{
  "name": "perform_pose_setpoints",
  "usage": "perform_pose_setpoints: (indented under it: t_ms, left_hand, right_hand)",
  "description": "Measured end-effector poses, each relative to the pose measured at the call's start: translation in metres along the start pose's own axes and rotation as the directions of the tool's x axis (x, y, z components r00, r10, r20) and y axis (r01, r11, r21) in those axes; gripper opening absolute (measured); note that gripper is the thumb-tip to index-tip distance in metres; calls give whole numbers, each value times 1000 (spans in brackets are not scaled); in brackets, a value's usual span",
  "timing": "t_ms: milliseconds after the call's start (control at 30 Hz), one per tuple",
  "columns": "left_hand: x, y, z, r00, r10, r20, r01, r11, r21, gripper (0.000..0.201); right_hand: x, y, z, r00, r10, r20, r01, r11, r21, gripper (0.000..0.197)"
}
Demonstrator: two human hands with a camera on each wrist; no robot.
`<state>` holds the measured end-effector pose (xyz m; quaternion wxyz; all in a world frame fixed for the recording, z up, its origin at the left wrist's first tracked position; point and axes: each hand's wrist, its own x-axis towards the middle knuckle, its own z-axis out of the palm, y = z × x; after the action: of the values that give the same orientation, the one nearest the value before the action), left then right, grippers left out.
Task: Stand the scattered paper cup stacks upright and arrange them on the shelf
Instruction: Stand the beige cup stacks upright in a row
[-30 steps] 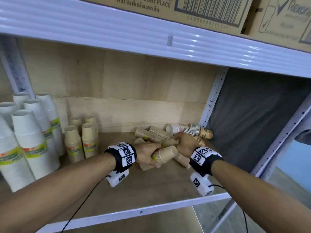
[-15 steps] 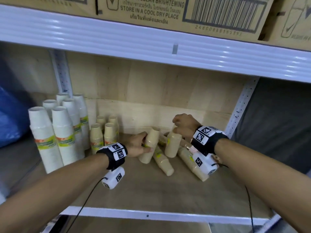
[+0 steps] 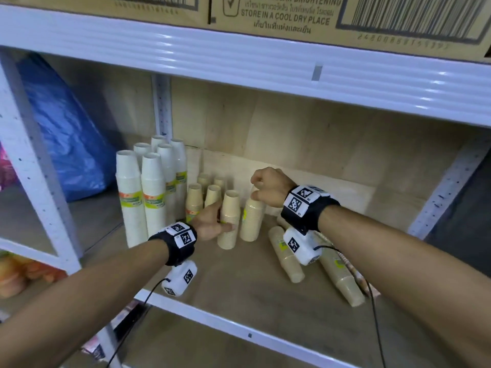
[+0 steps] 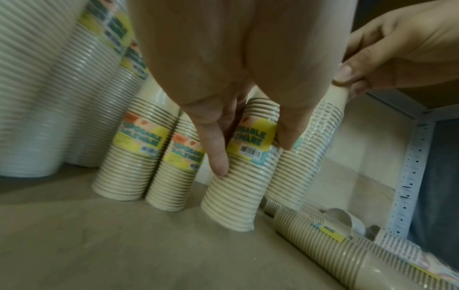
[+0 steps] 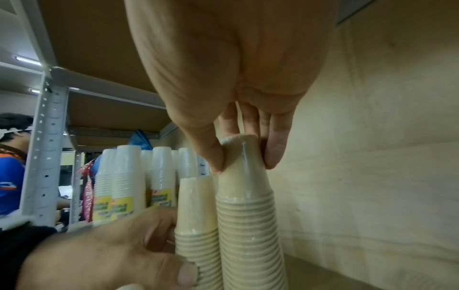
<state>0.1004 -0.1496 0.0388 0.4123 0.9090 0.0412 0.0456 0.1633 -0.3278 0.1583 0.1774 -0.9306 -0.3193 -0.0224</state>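
Two ribbed, tapered stacks of tan paper cups are held upright side by side on the wooden shelf [image 3: 239,293], narrow ends up. One stack [image 3: 229,220] is gripped at mid-height by the left hand [image 3: 210,224]; the other stack [image 3: 252,221] is pinched at its top by the right hand [image 3: 268,187]. More stacks [image 3: 285,257] lie flat nearby.

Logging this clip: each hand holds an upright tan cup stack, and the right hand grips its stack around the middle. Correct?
Not quite. The right hand pinches its tan cup stack at the very top, as the right wrist view shows. The left hand does hold its stack mid-height.
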Motion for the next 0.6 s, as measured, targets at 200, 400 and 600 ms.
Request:
perform_pose_setpoints:
  t_ms: [200,400,600]
  left_hand:
    - [-21,-24,-17,990,-100,-95,107,992,73,63]
    - [-36,-46,-29,983,-154,-97,161,985,65,65]
    - [-43,-57,-34,982,-167,-89,170,985,25,63]
  right_hand:
    - [6,-24,32,997,-47,59,43,996,80,29]
    - [12,-44,52,990,-106,95,93,987,130,30]
    - [17,-55,72,983,-120,142,105,988,111,32]
